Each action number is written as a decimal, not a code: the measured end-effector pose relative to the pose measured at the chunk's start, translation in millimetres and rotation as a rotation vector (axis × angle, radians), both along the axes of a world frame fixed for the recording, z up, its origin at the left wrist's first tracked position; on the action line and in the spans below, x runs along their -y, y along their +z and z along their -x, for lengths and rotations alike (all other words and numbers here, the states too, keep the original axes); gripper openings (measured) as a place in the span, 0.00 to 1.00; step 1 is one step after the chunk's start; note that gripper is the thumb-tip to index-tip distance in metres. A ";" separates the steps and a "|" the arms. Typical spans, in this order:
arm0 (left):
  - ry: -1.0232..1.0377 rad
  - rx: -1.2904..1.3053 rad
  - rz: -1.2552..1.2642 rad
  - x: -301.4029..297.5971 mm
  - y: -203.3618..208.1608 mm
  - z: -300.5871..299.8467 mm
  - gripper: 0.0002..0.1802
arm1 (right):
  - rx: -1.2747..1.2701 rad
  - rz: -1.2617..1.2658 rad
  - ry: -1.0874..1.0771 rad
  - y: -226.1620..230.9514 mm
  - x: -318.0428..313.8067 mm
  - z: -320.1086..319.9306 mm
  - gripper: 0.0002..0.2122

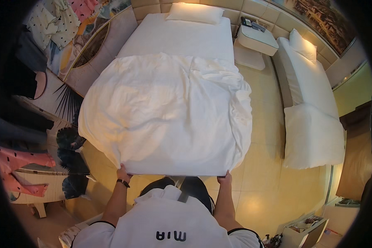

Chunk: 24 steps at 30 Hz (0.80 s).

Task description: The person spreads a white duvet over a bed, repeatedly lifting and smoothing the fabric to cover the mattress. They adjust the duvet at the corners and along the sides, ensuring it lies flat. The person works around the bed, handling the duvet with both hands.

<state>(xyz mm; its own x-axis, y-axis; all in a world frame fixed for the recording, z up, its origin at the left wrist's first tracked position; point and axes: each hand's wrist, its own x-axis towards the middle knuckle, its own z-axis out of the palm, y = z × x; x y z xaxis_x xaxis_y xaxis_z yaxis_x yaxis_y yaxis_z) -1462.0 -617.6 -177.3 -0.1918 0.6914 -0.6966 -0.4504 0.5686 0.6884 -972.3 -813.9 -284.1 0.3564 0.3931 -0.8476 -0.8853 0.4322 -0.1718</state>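
A rumpled white duvet [161, 111] covers the lower half of the near bed and bulges over both its sides. At the left foot corner, my left hand [123, 174], with a dark band on the wrist, is closed on the duvet's edge. My right hand [225, 178] grips the same edge at the right foot corner. Between the hands the edge runs nearly straight along the foot of the bed. My fingertips are partly hidden by the cloth. Toward the headboard, the white mattress top [173, 37] lies uncovered, with a pillow [196, 13] at its far end.
To the right stands a second bed [312, 84] with a folded white duvet [314, 136] on its foot. A bedside table [257, 39] with a telephone [246, 21] sits between the beds. Clothes [22, 169] hang on the left. A bin-like box [306, 227] stands at the lower right.
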 end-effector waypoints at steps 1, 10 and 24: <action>-0.010 -0.014 0.000 -3.8 1.7 0.3 0.23 | -0.062 -0.058 0.042 4.9 -8.6 -2.3 0.18; -0.094 0.177 -0.062 8.3 32.8 -16.2 0.22 | 0.630 -0.109 -0.053 139.3 -20.6 -27.4 0.24; -0.244 0.216 -0.185 -9.8 72.4 22.9 0.26 | -0.139 0.064 0.277 -6.9 -64.1 145.0 0.24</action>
<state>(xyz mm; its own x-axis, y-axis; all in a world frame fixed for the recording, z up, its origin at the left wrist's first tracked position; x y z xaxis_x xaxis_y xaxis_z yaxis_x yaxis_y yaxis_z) -1484.9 -607.7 -104.9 0.1318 0.8165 -0.5620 -0.4628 0.5521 0.6935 -1117.3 -749.8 -291.0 0.1220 0.4034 -0.9068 -0.9848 0.1631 -0.0599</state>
